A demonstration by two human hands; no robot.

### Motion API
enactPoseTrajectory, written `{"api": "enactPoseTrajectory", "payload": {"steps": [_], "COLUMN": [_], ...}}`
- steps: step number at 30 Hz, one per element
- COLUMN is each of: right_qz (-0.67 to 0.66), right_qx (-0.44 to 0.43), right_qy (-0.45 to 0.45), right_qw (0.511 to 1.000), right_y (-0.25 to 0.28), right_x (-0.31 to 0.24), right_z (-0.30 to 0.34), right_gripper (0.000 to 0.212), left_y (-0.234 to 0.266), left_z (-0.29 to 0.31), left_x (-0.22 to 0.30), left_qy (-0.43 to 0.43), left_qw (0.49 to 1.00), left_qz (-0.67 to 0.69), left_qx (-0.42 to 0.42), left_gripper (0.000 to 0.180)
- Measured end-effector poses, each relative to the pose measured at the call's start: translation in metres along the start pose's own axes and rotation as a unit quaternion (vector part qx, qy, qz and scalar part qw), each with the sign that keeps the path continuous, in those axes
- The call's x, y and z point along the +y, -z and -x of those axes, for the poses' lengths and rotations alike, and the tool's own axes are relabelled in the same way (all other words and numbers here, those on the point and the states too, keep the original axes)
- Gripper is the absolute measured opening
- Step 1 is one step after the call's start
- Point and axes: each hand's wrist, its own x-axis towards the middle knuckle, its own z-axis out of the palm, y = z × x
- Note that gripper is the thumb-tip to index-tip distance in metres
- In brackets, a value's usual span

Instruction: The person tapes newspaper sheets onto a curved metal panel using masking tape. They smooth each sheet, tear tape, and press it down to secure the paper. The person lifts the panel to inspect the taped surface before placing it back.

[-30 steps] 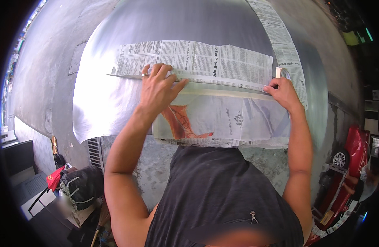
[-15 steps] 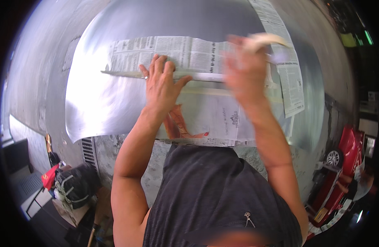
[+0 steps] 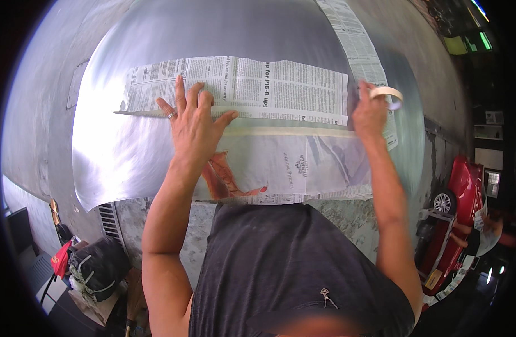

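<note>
A smooth silver panel [image 3: 224,33], like a car hood, spreads in front of me. A printed newspaper sheet [image 3: 308,90] lies across it. My left hand [image 3: 193,121] rests with spread fingers on the sheet's near left part. At the sheet's right end, my right hand [image 3: 371,115] has its fingers closed on a roll of cream masking tape [image 3: 386,91]. Nearer to me lies a second newspaper sheet [image 3: 274,168] with an orange picture, its far edge bordered by a strip of masking tape [image 3: 294,132].
A long newspaper strip [image 3: 359,50] runs along the panel's right side. On the floor at left are a black bag [image 3: 101,267] and a floor grate [image 3: 110,222]. A red car [image 3: 464,185] stands at right, with another person [image 3: 470,238] beside it.
My right hand has moved right and nearer to me with the tape roll, and the newspaper's right end now shows. My left hand stays spread on the sheet. The whole view has shifted slightly.
</note>
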Motion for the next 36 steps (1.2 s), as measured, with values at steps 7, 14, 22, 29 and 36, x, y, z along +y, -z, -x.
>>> {"api": "enactPoseTrajectory", "payload": {"steps": [7,14,22,29,36], "right_qz": [-0.247,-0.224,-0.225,-0.214,-0.201], "right_qx": [0.151,0.023,0.035,0.024,0.013], "right_qy": [0.18,0.132,0.142,0.151,0.155], "right_qw": [0.94,0.965,0.963,0.965,0.967], "right_y": [0.021,0.007,0.006,0.004,0.008], "right_x": [-0.159,-0.218,-0.218,-0.217,-0.22], "right_z": [-0.055,-0.044,-0.047,-0.046,-0.047], "right_gripper": [0.05,0.06,0.06,0.057,0.055], "left_y": [-0.006,0.025,0.044,0.048,0.09], "left_z": [-0.002,-0.019,-0.03,-0.036,-0.031], "left_x": [-0.006,-0.076,-0.138,-0.198,-0.224], "left_qy": [-0.013,-0.121,-0.153,-0.112,0.153], "left_qw": [0.998,0.99,0.986,0.993,0.951], "left_qz": [0.008,-0.062,0.0,-0.028,-0.091], "left_qx": [0.057,-0.03,-0.061,-0.017,0.254], "left_gripper": [0.062,0.036,0.017,0.032,0.035]}}
